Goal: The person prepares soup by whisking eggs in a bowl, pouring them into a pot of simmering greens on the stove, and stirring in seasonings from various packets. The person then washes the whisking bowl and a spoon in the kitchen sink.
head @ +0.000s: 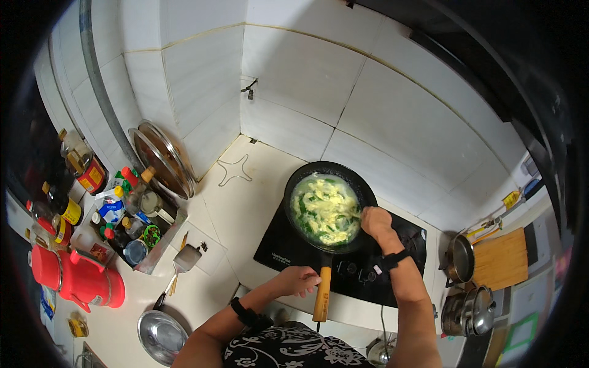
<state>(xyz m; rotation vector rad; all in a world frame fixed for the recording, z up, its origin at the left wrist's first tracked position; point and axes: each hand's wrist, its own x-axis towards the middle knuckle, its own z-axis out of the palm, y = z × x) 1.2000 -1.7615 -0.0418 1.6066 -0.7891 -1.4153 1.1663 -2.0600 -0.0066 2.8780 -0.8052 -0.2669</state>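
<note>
A black frying pan (294, 179) sits on a black cooktop (271, 248). In it, a pale broth holds yellow egg curds and green leaves (324, 209). My right hand (377, 222) is closed in a fist at the pan's right rim, over the soup's edge; whether something is gripped inside it is hidden. The pan's wooden handle (322, 294) points back toward me. Just left of that handle is my left hand (299, 280), its fingers loosely bent and apart, holding nothing. A fingertip overlaps the handle, and I cannot tell if they touch.
Left of the cooktop lie a metal spatula (187, 258), a metal bowl (161, 338) and a wire stand (234, 170). Bottles crowd a bin (170, 241) near a red thermos jug (92, 280). Lidded pots (478, 310) and a cutting board (501, 258) stand right.
</note>
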